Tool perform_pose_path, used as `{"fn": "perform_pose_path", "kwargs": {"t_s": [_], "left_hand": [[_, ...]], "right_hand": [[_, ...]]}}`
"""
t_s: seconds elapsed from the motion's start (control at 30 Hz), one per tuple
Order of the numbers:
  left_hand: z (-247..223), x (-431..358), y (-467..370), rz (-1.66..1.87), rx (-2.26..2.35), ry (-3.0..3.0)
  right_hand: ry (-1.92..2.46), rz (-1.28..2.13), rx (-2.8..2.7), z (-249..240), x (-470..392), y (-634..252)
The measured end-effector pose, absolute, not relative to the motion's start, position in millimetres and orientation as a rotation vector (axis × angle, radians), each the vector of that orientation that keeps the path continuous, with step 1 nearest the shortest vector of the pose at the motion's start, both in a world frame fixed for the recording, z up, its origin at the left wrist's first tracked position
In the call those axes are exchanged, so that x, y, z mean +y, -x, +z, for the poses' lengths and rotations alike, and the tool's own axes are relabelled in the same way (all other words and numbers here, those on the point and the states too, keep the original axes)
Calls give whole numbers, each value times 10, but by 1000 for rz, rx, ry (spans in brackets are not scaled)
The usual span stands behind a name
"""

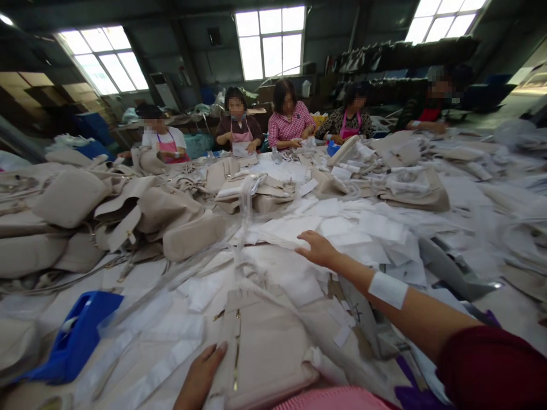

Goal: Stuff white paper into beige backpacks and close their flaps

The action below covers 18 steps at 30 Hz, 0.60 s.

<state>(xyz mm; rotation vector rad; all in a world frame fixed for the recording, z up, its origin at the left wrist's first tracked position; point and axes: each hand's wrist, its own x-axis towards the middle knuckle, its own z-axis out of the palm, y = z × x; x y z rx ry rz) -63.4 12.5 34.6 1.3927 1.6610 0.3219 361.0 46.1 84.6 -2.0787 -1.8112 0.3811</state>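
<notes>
Cropped pink cloth [342, 400]; left hand [205, 365] on bag [271, 353], grip unclear; right hand [321, 250], fingers apart.

Blown-out windows [282, 52] glare along the top of my view, the wall [209, 69] around them dim; soft light falls on my right hand [319, 249], and the side edges look stretched and smeared.

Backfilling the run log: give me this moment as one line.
left hand: at left edge of beige bag | right hand: extended over white sheets | bag: gold zipper facing up | blue plastic object: left of bag
</notes>
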Motion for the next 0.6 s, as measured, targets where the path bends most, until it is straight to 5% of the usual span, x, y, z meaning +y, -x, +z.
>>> {"fn": "perform_pose_path", "kwargs": {"t_s": [0.3,0.47,0.6], "left_hand": [[654,354,501,533,1564,-1888],[959,486,139,823,1400,-2173],[1353,646,-104,1077,1427,-2362]], "right_hand": [[2370,310,-1963,708,1156,-3760],[2364,-118,-1725,1419,1053,-4027],[1826,-182,-1867,2191,754,-3792]]}}
